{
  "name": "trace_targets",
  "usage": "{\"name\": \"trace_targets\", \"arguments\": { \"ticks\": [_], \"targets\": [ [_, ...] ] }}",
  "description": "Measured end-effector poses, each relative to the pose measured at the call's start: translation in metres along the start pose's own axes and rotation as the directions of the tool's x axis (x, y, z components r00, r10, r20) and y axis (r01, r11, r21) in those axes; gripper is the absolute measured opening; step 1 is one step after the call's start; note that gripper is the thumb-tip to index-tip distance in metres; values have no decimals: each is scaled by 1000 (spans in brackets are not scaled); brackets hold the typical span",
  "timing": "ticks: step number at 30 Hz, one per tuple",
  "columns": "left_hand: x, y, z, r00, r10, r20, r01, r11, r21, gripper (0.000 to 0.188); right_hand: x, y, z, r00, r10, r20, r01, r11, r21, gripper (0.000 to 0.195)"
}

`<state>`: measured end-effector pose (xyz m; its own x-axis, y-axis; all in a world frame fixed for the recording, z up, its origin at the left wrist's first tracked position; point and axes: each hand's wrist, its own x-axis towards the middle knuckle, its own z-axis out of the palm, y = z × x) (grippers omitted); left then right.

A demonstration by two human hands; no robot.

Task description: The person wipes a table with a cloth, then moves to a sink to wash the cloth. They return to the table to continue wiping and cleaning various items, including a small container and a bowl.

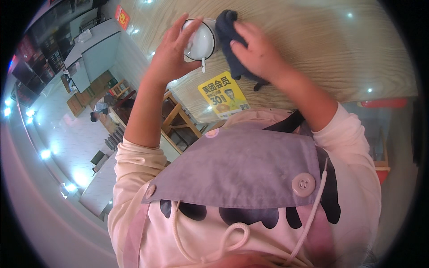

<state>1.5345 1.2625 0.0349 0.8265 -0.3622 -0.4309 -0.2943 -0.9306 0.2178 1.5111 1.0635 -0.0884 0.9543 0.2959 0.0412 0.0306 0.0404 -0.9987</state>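
Observation:
At the upper middle of the head view, a round white jar or bowl [202, 42] with a dark rim stands on the wood-grain table. A short white spoon handle [203, 66] sticks out at its near edge. My left hand [173, 50] grips it from the left, fingers over the rim and thumb along the near side. Just to the right, my right hand [256, 50] presses a bunched dark grey cloth [231, 55] against the tabletop. Some of the cloth lies hidden under my palm. Clear material shows behind the jar, but its shape is unclear.
A yellow printed sticker [224, 94] lies on the wood-grain table [321, 57] near my body. An orange-red tag [122, 17] marks the far left corner. Wooden chairs [179, 120] stand left of the table. Further off is another person [100, 107] beside cardboard boxes [76, 104].

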Motion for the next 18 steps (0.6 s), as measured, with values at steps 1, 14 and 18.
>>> {"name": "trace_targets", "arguments": {
  "ticks": [1, 14, 18],
  "targets": [
    [2, 0, 2, 1000, 5, -21, -5, 1000, -7, 105, -5, -1, 8, 999, -10, -35, 9, 1000, -17, 39],
    [-5, 21, 16, 974, -114, -195, 102, 992, -70, 102, -39, -5, -7, 994, 82, -70, -83, 996, -17, 39],
    [-4, 17, 17, 970, -134, -202, 112, 987, -118, 99, -16, -5, 10, 992, -72, -104, 65, 995, -76, 41]
  ]
}}
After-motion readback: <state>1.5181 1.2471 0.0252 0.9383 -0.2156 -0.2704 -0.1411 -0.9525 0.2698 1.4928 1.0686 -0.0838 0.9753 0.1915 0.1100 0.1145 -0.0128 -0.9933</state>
